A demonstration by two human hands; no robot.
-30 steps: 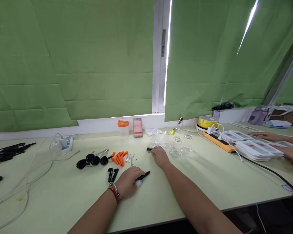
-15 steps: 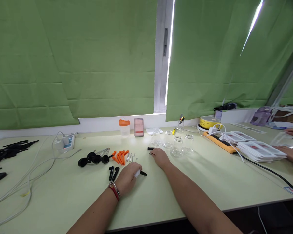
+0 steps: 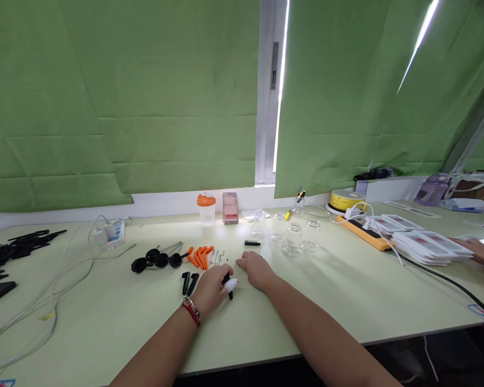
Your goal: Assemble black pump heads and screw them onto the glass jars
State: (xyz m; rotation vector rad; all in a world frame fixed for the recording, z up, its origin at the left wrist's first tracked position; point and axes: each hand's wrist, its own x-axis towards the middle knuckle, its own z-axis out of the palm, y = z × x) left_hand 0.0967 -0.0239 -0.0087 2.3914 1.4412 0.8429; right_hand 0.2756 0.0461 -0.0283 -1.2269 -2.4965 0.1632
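My left hand point(image 3: 214, 287), with a white wrapping on a digit, is closed around a slim black rod-like part point(image 3: 230, 294) whose lower end shows below the fingers. My right hand point(image 3: 256, 269) is just to its right, fingers drawn together and tips low over the table; anything between them is too small to make out. Beyond it lies a short black ridged piece point(image 3: 252, 243). Left of my hands are two black handle-like parts point(image 3: 189, 283), several orange angled pieces point(image 3: 200, 257), silver pins point(image 3: 214, 257) and black round-ended parts point(image 3: 161, 260) with metal rods.
Several clear glass jars point(image 3: 292, 242) stand behind my right hand. An orange-lidded cup point(image 3: 206, 209) is at the back. On the right are an orange power strip point(image 3: 365, 234), stacked white cases point(image 3: 423, 248) and another person's hand point(image 3: 482, 255). Cables point(image 3: 52, 301) cross the left side.
My right hand has moved left and nearer, away from the ridged black piece. The black part in my left hand has turned to point more towards me. The other person's hands have shifted.
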